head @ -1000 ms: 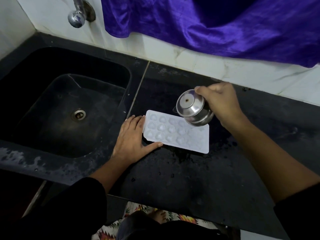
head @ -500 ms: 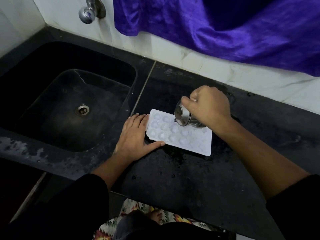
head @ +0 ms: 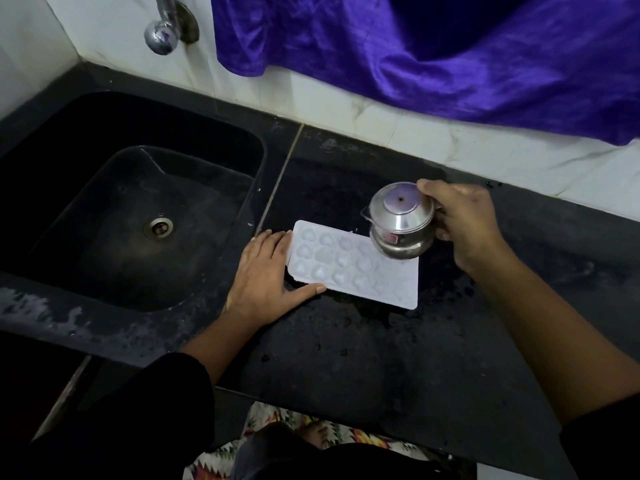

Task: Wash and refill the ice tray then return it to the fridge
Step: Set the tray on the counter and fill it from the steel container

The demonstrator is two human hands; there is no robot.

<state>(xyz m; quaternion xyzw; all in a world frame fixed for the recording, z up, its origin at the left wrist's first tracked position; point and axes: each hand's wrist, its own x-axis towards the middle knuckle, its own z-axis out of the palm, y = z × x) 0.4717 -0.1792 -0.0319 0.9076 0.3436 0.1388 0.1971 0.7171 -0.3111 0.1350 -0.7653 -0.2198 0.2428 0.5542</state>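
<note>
At far left of the frame we note a black sink (head: 86, 299), a rounded rectangular basin with a matte, scuffed surface and pale residue along its near rim. A round metal drain (head: 158, 227) sits in the basin floor. Above it, upper left, a chrome tap (head: 161, 38) with a bulbous end projects from the white marble-patterned wall tile (head: 346, 109).

Moving right, a thin pale seam runs between the sink and the black stone countertop (head: 346, 358), which looks glossy and carries scattered water droplets and a wet patch near the tray.

At centre, our left hand (head: 266, 278) lies flat on the counter, fingers together and extended, thumb splayed along the near edge of the ice tray (head: 353, 268); fingertips touch its left end. It presses against the tray and does not grip it. The tray is white translucent plastic, a rounded rectangle lying flat on the counter just right of the seam, with rows of heart-shaped cells.

Over the tray's far right corner, our right hand (head: 460, 223) holds a small steel vessel (head: 401, 223), fingers curled around its side and thumb on its upper edge. The vessel is polished, rounded, tipped so its circular base faces us. A red mark shows on its body. We cannot tell whether water is leaving it.

Across the upper right hangs a shiny purple cloth (head: 450, 53), satin-like and creased.

Bottom centre, a patterned mat (head: 349, 441) shows below the counter edge.
</note>
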